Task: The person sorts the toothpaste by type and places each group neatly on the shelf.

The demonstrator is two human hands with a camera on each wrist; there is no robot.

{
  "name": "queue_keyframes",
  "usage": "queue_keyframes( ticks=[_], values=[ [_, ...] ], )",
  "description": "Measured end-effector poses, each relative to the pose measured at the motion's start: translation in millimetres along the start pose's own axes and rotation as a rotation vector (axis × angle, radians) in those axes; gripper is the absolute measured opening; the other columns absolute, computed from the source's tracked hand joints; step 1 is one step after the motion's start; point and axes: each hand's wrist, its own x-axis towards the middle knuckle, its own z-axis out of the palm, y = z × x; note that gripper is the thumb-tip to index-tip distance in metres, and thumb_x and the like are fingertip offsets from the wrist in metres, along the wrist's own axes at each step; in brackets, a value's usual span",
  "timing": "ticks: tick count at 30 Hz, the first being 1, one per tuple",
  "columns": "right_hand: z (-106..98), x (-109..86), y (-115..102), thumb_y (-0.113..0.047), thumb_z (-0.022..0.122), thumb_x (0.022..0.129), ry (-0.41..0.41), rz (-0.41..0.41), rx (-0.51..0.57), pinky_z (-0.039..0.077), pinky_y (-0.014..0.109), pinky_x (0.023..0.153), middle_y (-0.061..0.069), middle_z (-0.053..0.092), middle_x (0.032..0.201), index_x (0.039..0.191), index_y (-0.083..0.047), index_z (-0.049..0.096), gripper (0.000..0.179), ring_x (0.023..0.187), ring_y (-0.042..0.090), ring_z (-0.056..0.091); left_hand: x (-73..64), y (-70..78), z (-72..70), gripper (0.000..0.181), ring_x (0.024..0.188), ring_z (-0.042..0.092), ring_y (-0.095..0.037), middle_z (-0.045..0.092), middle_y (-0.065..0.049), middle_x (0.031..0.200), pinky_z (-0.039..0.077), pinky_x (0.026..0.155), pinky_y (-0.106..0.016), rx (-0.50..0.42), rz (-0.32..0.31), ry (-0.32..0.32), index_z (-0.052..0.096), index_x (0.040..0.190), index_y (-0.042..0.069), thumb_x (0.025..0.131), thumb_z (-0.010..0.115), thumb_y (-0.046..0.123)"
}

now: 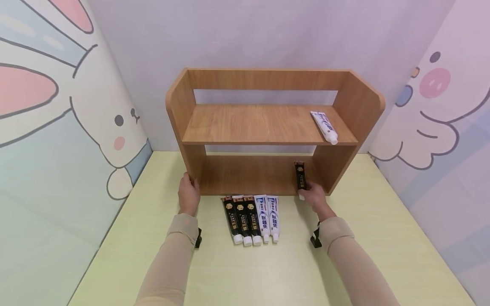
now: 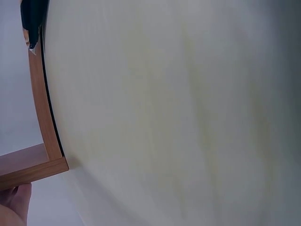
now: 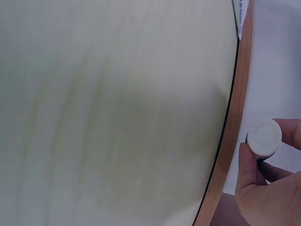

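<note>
A wooden two-tier shelf [image 1: 260, 170] stands on the table. My left hand [image 1: 189, 195] touches the outer face of its left side panel [image 2: 35, 173], low near the front corner. With thumb and fingers my right hand [image 1: 315, 197] pinches a black toothpaste tube [image 1: 300, 174] near its white cap [image 3: 264, 137]. This tube points into the lower tier at the right, cap towards me. On the upper tier, at the right, lies a white toothpaste tube [image 1: 324, 127], its cap at the front edge.
In front of the shelf, several black toothpaste tubes [image 1: 243, 219] and two white toothpaste tubes [image 1: 268, 217] lie side by side on the pale table [image 1: 245, 276], caps towards me. Walls with cartoon animals [image 1: 115, 127] flank the table, and a plain backdrop [image 1: 260, 34] hangs behind.
</note>
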Motion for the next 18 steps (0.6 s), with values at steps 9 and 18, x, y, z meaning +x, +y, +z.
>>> queue_keyframes(
  ticks=[9,18],
  values=[
    [1.5,5.0,4.5,-0.007,0.058,0.093,0.025,-0.025,-0.055,0.042,0.049,0.097,0.033,0.043,0.138,0.14,0.013,0.039,0.054,0.12,0.039,0.044,0.1,-2.2,2.4,0.025,0.1,0.058,-0.039,0.055,-0.023,0.11,0.051,0.082,-0.051,-0.016,-0.006,0.005,0.047,0.121,-0.004,0.1,0.054,0.01],
    [2.8,9.7,6.0,-0.008,0.058,0.094,0.011,-0.022,-0.048,0.044,0.047,0.094,0.032,0.044,0.138,0.141,0.012,0.039,0.055,0.119,0.038,0.046,0.0,-2.3,2.2,0.024,0.098,0.058,-0.039,0.055,-0.023,0.108,0.051,0.08,-0.051,-0.016,-0.002,0.015,0.048,0.119,-0.003,0.1,0.054,0.009]
  ],
)
